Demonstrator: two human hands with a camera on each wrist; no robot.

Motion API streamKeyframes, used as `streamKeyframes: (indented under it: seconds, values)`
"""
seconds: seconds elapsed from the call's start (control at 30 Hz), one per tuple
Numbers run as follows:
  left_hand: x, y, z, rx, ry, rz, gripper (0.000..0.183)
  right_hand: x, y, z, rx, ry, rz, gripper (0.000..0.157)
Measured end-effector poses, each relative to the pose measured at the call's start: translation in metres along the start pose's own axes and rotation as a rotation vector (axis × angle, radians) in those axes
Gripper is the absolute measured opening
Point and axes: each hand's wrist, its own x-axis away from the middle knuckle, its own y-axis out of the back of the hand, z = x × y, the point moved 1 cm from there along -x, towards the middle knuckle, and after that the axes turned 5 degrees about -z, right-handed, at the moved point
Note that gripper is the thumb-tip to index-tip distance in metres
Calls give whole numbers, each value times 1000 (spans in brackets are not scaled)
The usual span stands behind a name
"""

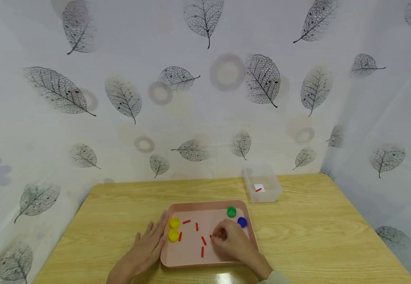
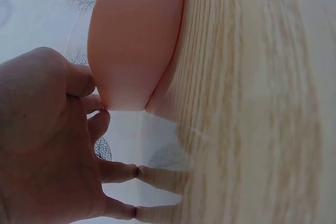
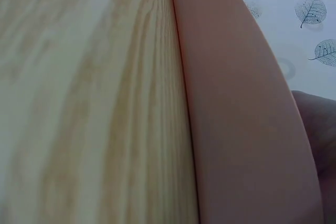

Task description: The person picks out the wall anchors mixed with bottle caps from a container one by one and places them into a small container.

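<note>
A pink tray (image 1: 187, 260) lies on the table with several short red sticks (image 1: 202, 251) scattered in it. My left hand (image 1: 145, 246), fingers straight, rests against the tray's left rim; the left wrist view shows that hand (image 2: 52, 135) beside the tray's outer wall (image 2: 136, 35). Over the tray's right half, my right hand (image 1: 232, 239) pinches a red stick (image 1: 211, 236), whose tip shows at the fingertips. Two yellow caps (image 1: 174, 223) sit along the left side. A green cap (image 1: 231, 212) and a blue cap (image 1: 242, 222) are at the upper right, beyond the right hand.
A clear plastic box (image 1: 271, 194) stands behind the tray to the right, with a white square (image 1: 260, 187) and one red stick (image 1: 258, 190) in it. The wooden table (image 1: 308, 228) backs onto a leaf-patterned curtain (image 1: 205, 106). In the right wrist view the tray wall (image 3: 236, 108) hides most of the hand.
</note>
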Motion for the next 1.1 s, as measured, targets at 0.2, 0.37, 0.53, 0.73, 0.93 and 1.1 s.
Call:
streamKeyframes:
  seconds: [0.2, 0.37, 0.53, 0.73, 0.93, 1.1]
  values:
    - [-1, -1, 0, -9, 6, -8, 60, 0, -1, -1, 24, -36, 30, 13]
    - [0, -2, 0, -19, 12, -13, 60, 1, -2, -2, 48, -10, 30, 15]
    - [2, -2, -1, -9, 13, -14, 59, 1, -2, -2, 57, 21, 28, 17]
    - [1, -2, -1, -3, 5, -9, 59, 1, -1, -2, 65, 48, 21, 18]
    - [1, -3, -4, -28, 6, -18, 59, 0, 1, -5, 70, 39, 26, 18]
    - [1, -3, -7, -47, 8, -27, 58, -2, 2, -7, 66, 32, 30, 18]
